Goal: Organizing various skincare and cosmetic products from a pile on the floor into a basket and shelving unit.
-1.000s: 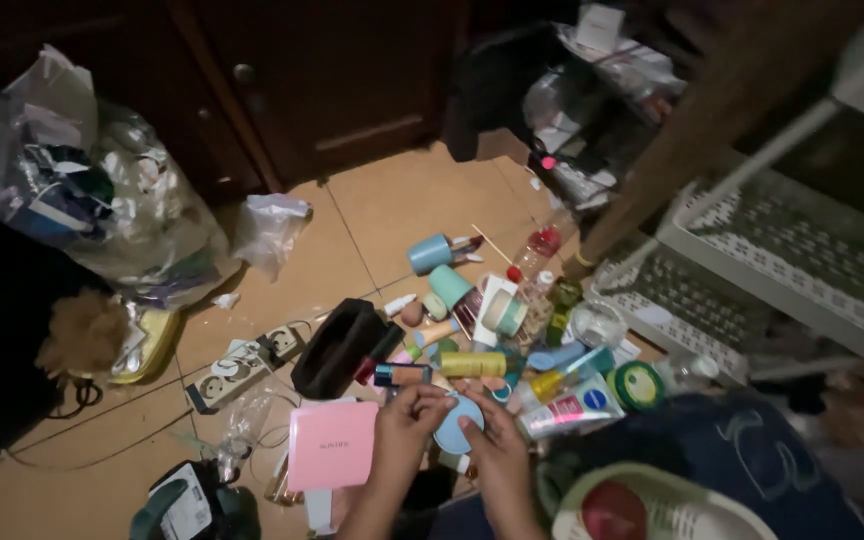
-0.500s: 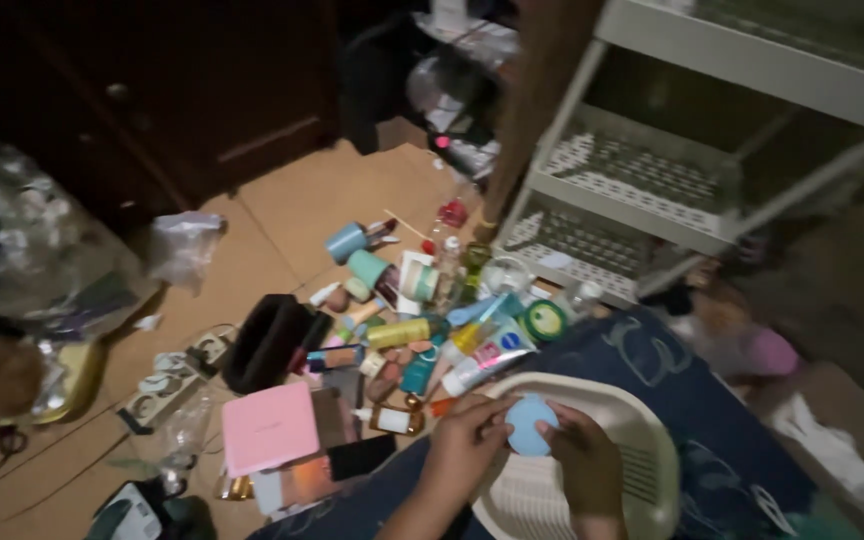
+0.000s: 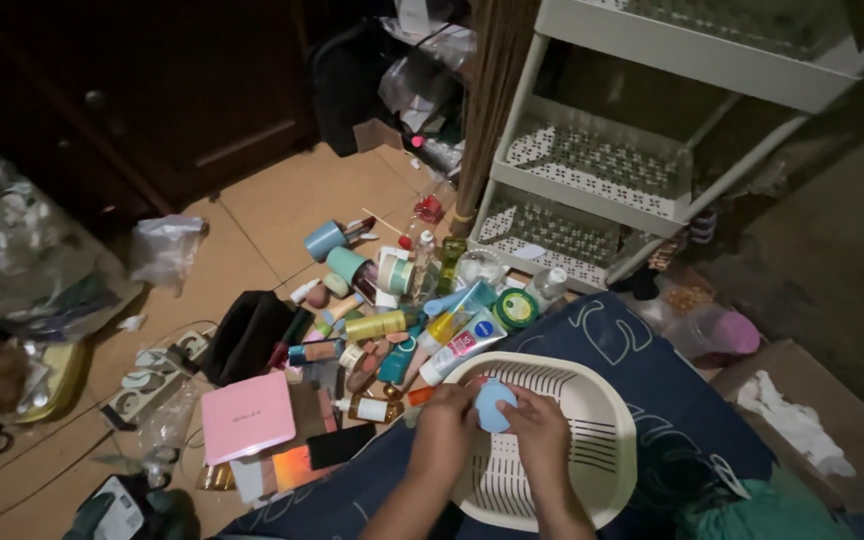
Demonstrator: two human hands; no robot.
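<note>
Both hands hold a small round light-blue compact (image 3: 493,404) over a cream slotted plastic basket (image 3: 602,430) that rests on dark blue patterned cloth (image 3: 652,380). My left hand (image 3: 444,432) grips the compact's left side. My right hand (image 3: 540,430) grips its right side, fingers curled over the rim. Just left of the basket lies a heap of cosmetic tubes, jars and bottles (image 3: 402,320) on the tiled floor.
A white tiered rack with perforated trays (image 3: 602,170) stands behind the heap. A pink box (image 3: 248,415), a black pouch (image 3: 244,337) and a power strip (image 3: 152,380) lie at left. Plastic bags (image 3: 22,240) and dark wooden cupboard doors (image 3: 182,90) sit further left. A cardboard box (image 3: 802,420) is at right.
The view swung right. Both hands carried the blue compact from above the heap of cosmetics to over the cream basket, and now hold it lower, inside the basket's rim.
</note>
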